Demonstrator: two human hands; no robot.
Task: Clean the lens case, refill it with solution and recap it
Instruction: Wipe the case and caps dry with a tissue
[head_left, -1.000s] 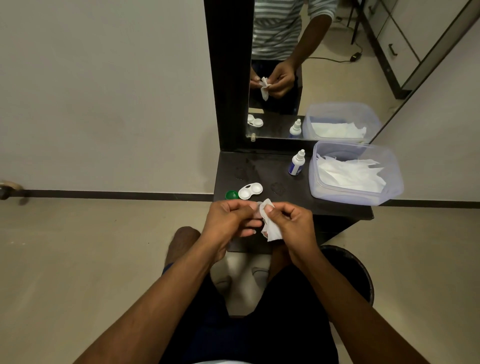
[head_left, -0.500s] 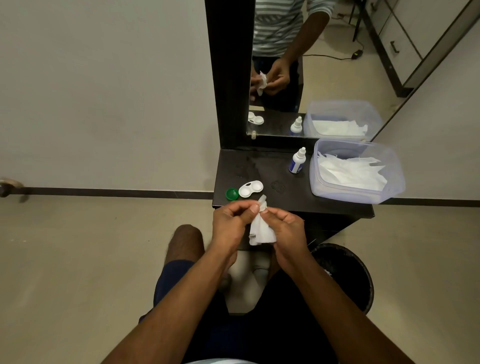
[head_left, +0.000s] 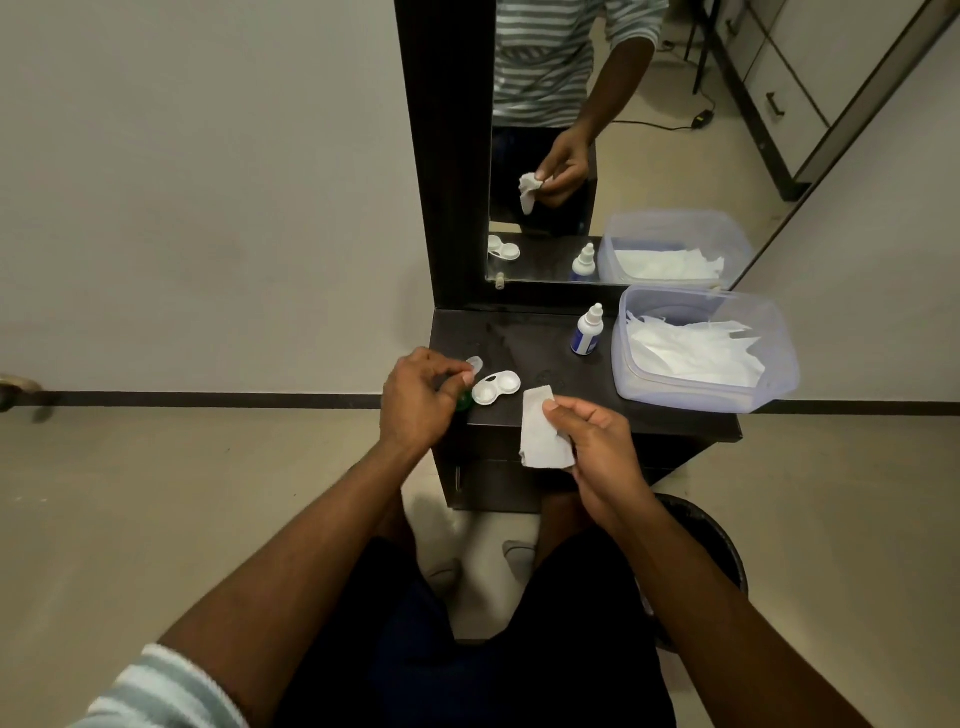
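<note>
Grip check: hands have split since 0.5 s ago. Left hand (head_left: 415, 397) has moved out to the tabletop (head_left: 545, 353) edge, pinching a small clear cap (head_left: 475, 362) just left of the open lens case (head_left: 496, 387); green cap (head_left: 464, 399) sits under its fingers. Right hand (head_left: 597, 441) now alone pinches the tissue (head_left: 540, 434). Solution bottle (head_left: 588, 332) and tissue tub (head_left: 779, 364) unchanged.

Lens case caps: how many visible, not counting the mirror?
2. A pale cap pinched at the left hand fingertips; a green cap on the table, partly hidden behind that hand.
</note>
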